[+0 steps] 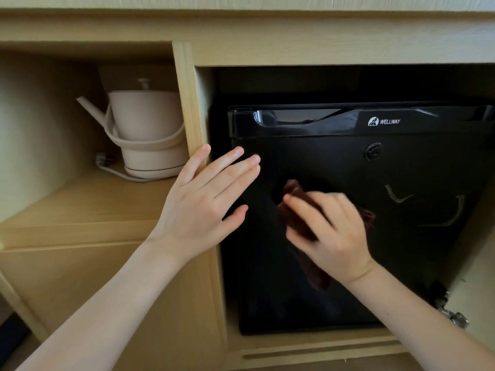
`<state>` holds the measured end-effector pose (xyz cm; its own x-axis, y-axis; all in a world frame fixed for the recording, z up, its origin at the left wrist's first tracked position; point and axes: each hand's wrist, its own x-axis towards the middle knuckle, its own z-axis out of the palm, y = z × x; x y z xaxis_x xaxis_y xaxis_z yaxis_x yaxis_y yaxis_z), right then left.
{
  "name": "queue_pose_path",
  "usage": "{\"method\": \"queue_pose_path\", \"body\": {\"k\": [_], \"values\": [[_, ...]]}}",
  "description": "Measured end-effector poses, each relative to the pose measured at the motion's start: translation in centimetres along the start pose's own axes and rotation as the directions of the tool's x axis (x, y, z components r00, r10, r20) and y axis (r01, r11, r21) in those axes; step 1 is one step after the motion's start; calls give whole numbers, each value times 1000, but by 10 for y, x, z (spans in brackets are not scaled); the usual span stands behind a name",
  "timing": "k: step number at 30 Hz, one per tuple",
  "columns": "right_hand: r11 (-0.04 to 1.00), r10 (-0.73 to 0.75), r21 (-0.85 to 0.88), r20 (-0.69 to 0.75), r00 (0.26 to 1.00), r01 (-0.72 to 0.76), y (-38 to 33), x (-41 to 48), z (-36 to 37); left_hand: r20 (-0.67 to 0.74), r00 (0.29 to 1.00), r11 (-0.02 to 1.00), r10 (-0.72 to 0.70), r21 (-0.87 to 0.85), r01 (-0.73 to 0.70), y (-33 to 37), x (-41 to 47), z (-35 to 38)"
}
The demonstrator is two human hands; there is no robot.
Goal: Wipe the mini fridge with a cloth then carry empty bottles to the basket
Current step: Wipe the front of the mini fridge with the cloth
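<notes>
Fridge: the black mini fridge (375, 162) sits in the right bay of the wooden cabinet (187, 97), door closed.
Cloth: a dark brown cloth (297, 218) lies against the door's left half, one end hanging below the wrist.
Right hand: the right hand (332, 236) lies over the cloth with fingers fairly straight, pressing it to the door; it is blurred and the thumb is hidden.
Left hand: the left hand (203, 204) is spread flat and holds nothing, fingertips at the door's left edge beside the cabinet upright.
Stage: wiping, by my judgement; no bottles or basket are in view.
Risk, cloth: held only by pressure, it could slide down if the palm lifts.
Risk, streaks: marks on the right half may be missed.
Risk, kettle: the kettle (147, 124) stands just beyond the upright, so a wide left elbow could knock it.
</notes>
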<state>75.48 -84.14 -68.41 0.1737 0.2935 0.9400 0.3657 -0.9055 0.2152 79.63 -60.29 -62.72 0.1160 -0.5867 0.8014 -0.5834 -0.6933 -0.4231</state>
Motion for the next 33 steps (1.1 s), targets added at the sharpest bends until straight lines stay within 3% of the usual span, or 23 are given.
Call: {"method": "queue_pose_path", "body": {"k": [3,5,7,12,14,19,25,29,33], "values": [[978,209,48,-174,962,-204,-4,30,4,1,1000,1000,-7,-2,7,1,1,1],[962,273,89,-246,930,-259,-14,48,14,-3,1000,1000,-11,-9,11,1,1,1],[975,216,103,-211,953,-198,-24,47,21,-5,1000,1000,-15,-19,15,0,1,2],[998,-16,54,55,998,13,-23,-3,16,7,1000,1000,-8,-16,9,-2,-1,3],[999,21,44,31,999,-22,-5,-7,7,-4,1000,1000,-9,-15,9,-2,-2,4],[962,273,50,-165,948,-269,6,2,-2,-27,998,998,-58,-36,57,5,3,5],[980,189,97,-147,971,-176,-32,20,26,-15,998,998,-56,-21,56,9,5,7],[988,116,107,-59,991,-110,-9,16,11,-9,1000,1000,-23,21,24,11,7,9],[967,257,38,-137,957,-254,42,-1,-21,28,999,1000,19,-24,-19,22,20,14]]}}
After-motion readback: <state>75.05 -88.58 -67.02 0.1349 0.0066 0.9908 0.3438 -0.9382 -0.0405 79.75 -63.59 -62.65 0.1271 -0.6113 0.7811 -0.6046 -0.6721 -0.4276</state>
